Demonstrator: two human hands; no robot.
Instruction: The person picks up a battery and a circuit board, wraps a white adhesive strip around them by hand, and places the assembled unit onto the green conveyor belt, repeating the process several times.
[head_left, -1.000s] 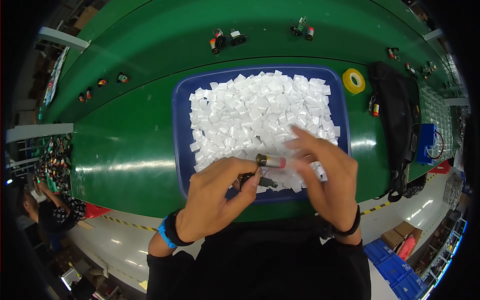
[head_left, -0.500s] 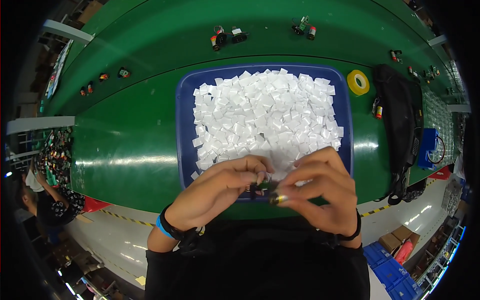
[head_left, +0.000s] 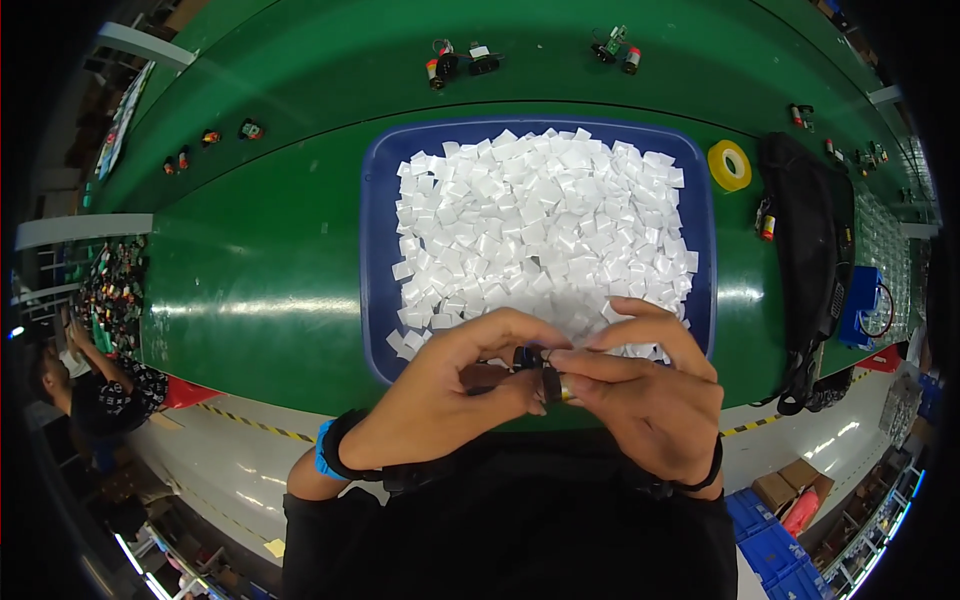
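Observation:
My left hand and my right hand meet over the near edge of a blue tray. Between their fingertips is a small black electronic part with a yellowish cylindrical piece at its right side. Both hands are closed on this part, and the fingers hide much of it. Many small white square pieces lie heaped in the tray just beyond my hands.
A roll of yellow tape lies right of the tray, near a black bag and a blue box. Small battery-and-board assemblies stand along the far side of the green table. At far left sits another person.
My hands have drawn closer together around the small part, and it has turned. The right fingers now cover more of it. The view has shifted slightly.

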